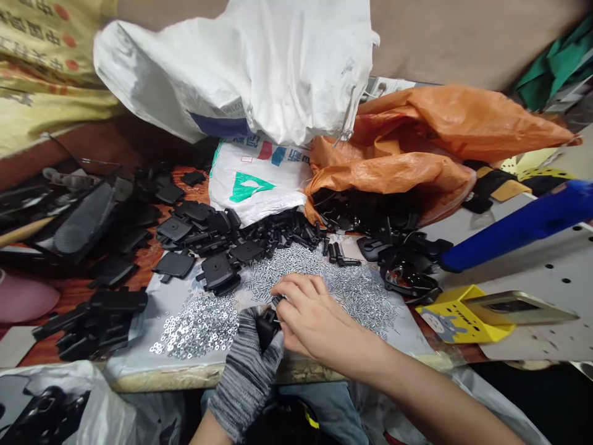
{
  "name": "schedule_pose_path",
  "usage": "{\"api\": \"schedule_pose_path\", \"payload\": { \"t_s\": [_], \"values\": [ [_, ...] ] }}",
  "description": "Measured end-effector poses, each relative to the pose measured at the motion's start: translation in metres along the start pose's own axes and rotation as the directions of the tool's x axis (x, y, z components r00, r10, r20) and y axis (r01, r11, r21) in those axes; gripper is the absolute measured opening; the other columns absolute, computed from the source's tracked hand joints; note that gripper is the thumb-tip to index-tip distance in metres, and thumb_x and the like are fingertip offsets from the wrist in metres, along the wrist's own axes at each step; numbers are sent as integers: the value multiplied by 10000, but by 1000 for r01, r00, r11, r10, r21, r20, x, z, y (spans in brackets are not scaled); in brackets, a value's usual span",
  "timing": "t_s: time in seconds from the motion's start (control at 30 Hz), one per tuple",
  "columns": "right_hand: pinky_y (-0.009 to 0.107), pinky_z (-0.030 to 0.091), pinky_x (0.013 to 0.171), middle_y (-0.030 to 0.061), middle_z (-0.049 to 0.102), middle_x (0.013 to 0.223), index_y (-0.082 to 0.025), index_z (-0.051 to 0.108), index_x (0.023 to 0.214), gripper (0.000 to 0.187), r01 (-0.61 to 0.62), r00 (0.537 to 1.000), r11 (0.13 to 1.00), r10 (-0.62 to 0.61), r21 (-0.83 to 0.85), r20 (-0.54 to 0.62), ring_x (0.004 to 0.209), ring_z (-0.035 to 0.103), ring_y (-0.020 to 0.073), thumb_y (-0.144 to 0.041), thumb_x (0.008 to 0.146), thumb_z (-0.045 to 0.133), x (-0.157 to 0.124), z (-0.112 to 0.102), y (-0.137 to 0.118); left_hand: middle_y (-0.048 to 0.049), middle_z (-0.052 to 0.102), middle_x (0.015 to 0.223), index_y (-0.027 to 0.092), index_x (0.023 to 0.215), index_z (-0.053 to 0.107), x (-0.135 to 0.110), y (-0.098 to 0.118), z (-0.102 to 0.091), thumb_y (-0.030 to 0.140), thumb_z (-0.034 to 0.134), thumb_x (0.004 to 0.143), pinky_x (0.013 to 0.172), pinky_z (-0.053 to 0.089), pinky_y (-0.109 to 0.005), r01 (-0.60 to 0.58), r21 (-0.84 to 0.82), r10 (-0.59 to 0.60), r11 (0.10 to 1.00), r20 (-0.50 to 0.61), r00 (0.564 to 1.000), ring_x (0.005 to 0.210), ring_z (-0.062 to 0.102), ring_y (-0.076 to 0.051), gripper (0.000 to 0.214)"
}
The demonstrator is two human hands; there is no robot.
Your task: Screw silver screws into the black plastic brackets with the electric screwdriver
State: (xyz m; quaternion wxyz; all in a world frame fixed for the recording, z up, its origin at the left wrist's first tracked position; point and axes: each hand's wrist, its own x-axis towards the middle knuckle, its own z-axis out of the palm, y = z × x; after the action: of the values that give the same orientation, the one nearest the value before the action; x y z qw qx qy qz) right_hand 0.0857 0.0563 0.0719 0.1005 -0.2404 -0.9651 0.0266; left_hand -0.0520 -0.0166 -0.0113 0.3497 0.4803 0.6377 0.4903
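Note:
My left hand (243, 377), in a grey knit glove, grips a small black plastic part (267, 327) at the front of the work surface. My right hand (315, 315) is bare, and its fingertips are bunched at the top of that part. Anything small between them is hidden. Silver screws (361, 296) lie spread in a wide layer just beyond and beside my right hand. To the left of my gloved hand lies a heap of small metal washers (199, 327). Several black plastic pieces (217, 272) lie along the far side of the screws.
A white woven sack (250, 74) and an orange sack (407, 148) lie behind the parts. More black pieces (102, 321) cover the wooden bench on the left. On the right are a blue tool handle (519, 228), a perforated white panel (546, 278) and a phone on a yellow stand (463, 315).

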Motion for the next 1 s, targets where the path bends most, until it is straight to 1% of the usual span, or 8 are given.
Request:
{"api": "schedule_pose_path", "payload": {
  "t_s": [0.27,0.47,0.53,0.63,0.77,0.83,0.9,1.0],
  "values": [
    [516,449,899,177,602,1176,-167,581,878,40,-41,998,997,37,71,52,1174,486,367,-131,863,570,4,-7,4,-128,681,1039,183,1025,562,3,12,1,317,535,804,964,508,-555,18,55,-17,998,-9,1000,968,666,-287,261],
    [538,438,971,169,583,1209,-164,577,925,99,-156,987,977,161,144,-22,1219,461,348,-103,861,533,-2,4,5,-102,693,1025,191,1018,566,4,16,-4,270,546,808,926,540,-482,17,61,-20,998,42,999,928,674,-249,225],
    [498,450,1003,145,575,1253,-178,570,1049,153,-210,975,912,224,354,1,1241,484,299,-144,904,538,-6,16,9,-109,697,1048,185,1054,576,6,16,-10,301,572,809,934,535,-482,17,78,-22,997,60,998,954,676,-259,272],
    [422,467,1028,97,586,1293,-232,558,1175,209,-240,955,685,294,688,41,1212,556,212,-257,969,532,-11,42,16,-120,699,1062,171,1084,596,14,20,-21,375,612,802,928,530,-490,16,117,-32,993,138,990,964,672,-276,349],
    [432,433,1064,93,558,1334,-249,641,1095,175,-257,898,535,441,805,-6,1247,543,216,-337,965,565,-15,64,19,-83,699,968,180,1022,618,31,26,-30,394,593,817,854,548,-443,-39,147,0,988,256,967,864,663,-242,297],
    [453,412,1082,94,510,1383,-268,624,1155,211,-283,869,558,493,780,-37,1283,504,224,-337,965,564,-18,64,18,-61,692,969,199,1010,611,37,24,-34,385,597,824,861,542,-413,-78,149,49,986,186,981,881,657,-228,263],
    [471,412,1073,90,524,1339,-259,634,1097,158,-311,860,631,504,710,-72,1268,489,232,-291,965,554,-24,61,16,-49,677,971,208,1007,599,40,20,-40,379,600,833,870,533,-393,-107,175,106,979,16,994,893,652,-219,244],
    [495,445,1007,84,566,1239,-225,663,928,44,-319,924,792,381,520,-13,1220,465,276,-216,903,629,-35,63,13,-34,660,961,220,1009,595,41,15,-52,378,604,844,852,523,-368,-128,246,175,961,-181,968,871,645,-208,228]
  ]
}}
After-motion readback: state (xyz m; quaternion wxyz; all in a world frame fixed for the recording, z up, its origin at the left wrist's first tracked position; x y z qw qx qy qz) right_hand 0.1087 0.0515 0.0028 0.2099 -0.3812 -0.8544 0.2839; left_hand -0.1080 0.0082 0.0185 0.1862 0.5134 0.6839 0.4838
